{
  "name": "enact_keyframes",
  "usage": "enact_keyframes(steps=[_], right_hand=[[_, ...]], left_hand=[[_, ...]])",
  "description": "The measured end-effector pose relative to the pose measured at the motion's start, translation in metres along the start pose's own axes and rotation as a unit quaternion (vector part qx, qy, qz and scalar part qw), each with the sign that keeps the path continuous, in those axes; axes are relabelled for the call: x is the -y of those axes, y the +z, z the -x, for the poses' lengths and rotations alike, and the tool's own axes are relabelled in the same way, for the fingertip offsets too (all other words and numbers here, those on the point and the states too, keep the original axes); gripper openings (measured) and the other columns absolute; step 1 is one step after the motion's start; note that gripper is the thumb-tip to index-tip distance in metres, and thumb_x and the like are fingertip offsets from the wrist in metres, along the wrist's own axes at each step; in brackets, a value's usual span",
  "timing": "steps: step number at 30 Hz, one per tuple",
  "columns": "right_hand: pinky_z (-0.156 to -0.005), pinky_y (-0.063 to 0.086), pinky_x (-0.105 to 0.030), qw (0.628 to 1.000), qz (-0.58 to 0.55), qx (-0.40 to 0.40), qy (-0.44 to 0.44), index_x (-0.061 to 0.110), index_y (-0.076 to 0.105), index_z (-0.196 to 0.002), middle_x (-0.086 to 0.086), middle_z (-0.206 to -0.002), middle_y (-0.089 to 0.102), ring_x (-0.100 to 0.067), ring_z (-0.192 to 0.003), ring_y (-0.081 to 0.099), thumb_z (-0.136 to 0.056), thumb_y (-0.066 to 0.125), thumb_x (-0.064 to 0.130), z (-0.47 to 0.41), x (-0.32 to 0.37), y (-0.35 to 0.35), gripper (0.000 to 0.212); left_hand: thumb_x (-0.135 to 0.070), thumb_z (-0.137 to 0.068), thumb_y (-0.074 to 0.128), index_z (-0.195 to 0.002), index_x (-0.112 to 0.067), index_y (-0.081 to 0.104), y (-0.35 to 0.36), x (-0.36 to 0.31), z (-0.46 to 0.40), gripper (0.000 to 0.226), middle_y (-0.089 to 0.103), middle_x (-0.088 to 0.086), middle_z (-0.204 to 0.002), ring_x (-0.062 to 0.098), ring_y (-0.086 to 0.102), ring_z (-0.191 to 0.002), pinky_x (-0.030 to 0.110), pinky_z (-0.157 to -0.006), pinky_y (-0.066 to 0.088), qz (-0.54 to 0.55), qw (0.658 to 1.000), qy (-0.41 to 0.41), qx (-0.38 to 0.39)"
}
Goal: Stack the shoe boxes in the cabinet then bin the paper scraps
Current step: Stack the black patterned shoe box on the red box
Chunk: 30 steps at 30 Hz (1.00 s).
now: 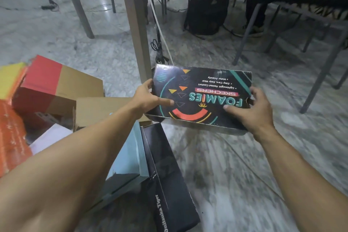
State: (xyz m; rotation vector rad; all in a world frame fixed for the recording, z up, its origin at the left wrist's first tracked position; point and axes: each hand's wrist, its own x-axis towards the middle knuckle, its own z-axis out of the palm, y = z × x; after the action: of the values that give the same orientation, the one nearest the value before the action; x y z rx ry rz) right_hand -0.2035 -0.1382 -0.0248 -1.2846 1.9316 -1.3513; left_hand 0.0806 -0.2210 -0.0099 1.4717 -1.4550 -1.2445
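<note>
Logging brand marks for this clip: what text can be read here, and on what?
"FOAMIES", "SKECHERS", "Lightweight Molded Comfort", "Easy Care, Easy Wear", "Water Friendly": on the lid of the black box, upside down to the camera, held by the left hand and right hand.
"Onitsuka Tiger": along the side of the dark box on the floor.
Faint marks on the orange box: too blurred to read.
</note>
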Motion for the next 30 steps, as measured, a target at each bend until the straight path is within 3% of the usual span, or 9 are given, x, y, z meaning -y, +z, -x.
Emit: enact_keyframes(steps=[3,6,8,11,14,17,22,27,30], right_hand=[[-0.091,0.052,-0.032,0.997,0.025,0.070,-0.002,0.030,0.054,-0.120,0.017,-0.103,0.065,-0.008,-0.097,0.064,-0.043,0.098,0.034,0.005,0.004,0.000,0.089],[-0.103,0.046,-0.037,0.983,0.123,0.133,-0.035,0.026,0.049,-0.132,0.003,-0.130,0.055,-0.016,-0.119,0.054,-0.030,0.094,0.050,0.006,0.009,0.001,0.114],[-0.109,0.033,-0.027,0.970,0.165,0.170,-0.048,0.014,0.032,-0.149,-0.003,-0.146,0.038,-0.020,-0.134,0.039,-0.036,0.096,0.043,0.007,0.016,0.004,0.133],[-0.098,0.030,-0.018,0.970,0.153,0.162,-0.096,0.009,0.035,-0.147,-0.004,-0.142,0.042,-0.019,-0.129,0.043,-0.048,0.097,0.024,0.009,0.033,0.007,0.118],[-0.091,0.041,-0.020,0.979,0.086,0.148,-0.115,0.018,0.048,-0.137,0.008,-0.120,0.054,-0.010,-0.109,0.054,-0.046,0.097,0.014,0.011,0.056,0.009,0.103],[-0.088,0.050,-0.025,0.980,0.029,0.155,-0.121,0.025,0.052,-0.129,0.013,-0.112,0.063,-0.008,-0.102,0.062,-0.042,0.099,0.017,0.015,0.077,0.013,0.099],[-0.090,0.048,-0.026,0.975,0.005,0.156,-0.157,0.020,0.047,-0.137,0.008,-0.115,0.060,-0.011,-0.104,0.059,-0.047,0.098,0.021,0.026,0.122,0.028,0.103],[-0.101,0.049,-0.035,0.965,0.024,0.182,-0.186,0.018,0.040,-0.144,-0.001,-0.133,0.057,-0.018,-0.118,0.057,-0.039,0.097,0.045,0.039,0.170,0.055,0.122],[-0.104,0.047,-0.037,0.951,0.033,0.219,-0.214,0.020,0.038,-0.146,-0.005,-0.138,0.054,-0.021,-0.123,0.053,-0.037,0.094,0.055,0.058,0.204,0.074,0.128]], left_hand=[[-0.033,-0.030,0.101,-0.111,-0.012,0.064,-0.011,0.000,0.003,0.092,0.073,0.000,-0.101,0.018,0.072,-0.093,0.034,-0.081,0.059,-0.029,1.000,-0.005,0.008],[-0.028,-0.035,0.100,-0.115,-0.016,0.063,-0.025,0.000,0.011,0.089,0.072,-0.005,-0.101,0.005,0.069,-0.090,0.024,-0.078,0.056,-0.080,0.996,0.009,0.044],[-0.031,-0.032,0.099,-0.123,-0.021,0.057,-0.034,-0.001,0.018,0.101,0.070,-0.005,-0.111,0.010,0.067,-0.100,0.032,-0.082,0.056,-0.093,0.994,0.011,0.052],[-0.029,-0.028,0.098,-0.125,-0.020,0.052,-0.047,-0.003,0.031,0.108,0.067,-0.002,-0.116,0.020,0.067,-0.105,0.041,-0.078,0.057,-0.115,0.992,0.019,0.054],[-0.005,-0.044,0.097,-0.124,-0.015,0.050,-0.064,-0.007,0.042,0.093,0.065,-0.006,-0.109,0.010,0.065,-0.100,0.024,-0.082,0.055,-0.117,0.993,0.029,0.012],[-0.010,-0.049,0.096,-0.131,-0.017,0.048,-0.086,-0.018,0.057,0.096,0.063,-0.008,-0.112,0.010,0.062,-0.101,0.021,-0.084,0.052,-0.118,0.992,0.042,-0.031],[-0.033,-0.037,0.098,-0.128,-0.017,0.049,-0.131,-0.041,0.093,0.105,0.062,-0.003,-0.122,0.015,0.062,-0.111,0.033,-0.094,0.053,-0.091,0.990,0.052,-0.092],[-0.019,-0.054,0.095,-0.115,-0.024,0.048,-0.180,-0.056,0.140,0.077,0.060,-0.016,-0.101,0.002,0.061,-0.094,0.009,-0.069,0.048,-0.098,0.978,0.072,-0.168],[-0.029,-0.044,0.098,-0.120,-0.016,0.053,-0.212,-0.055,0.175,0.089,0.064,-0.010,-0.106,0.007,0.064,-0.095,0.017,-0.078,0.054,-0.118,0.965,0.055,-0.229]])
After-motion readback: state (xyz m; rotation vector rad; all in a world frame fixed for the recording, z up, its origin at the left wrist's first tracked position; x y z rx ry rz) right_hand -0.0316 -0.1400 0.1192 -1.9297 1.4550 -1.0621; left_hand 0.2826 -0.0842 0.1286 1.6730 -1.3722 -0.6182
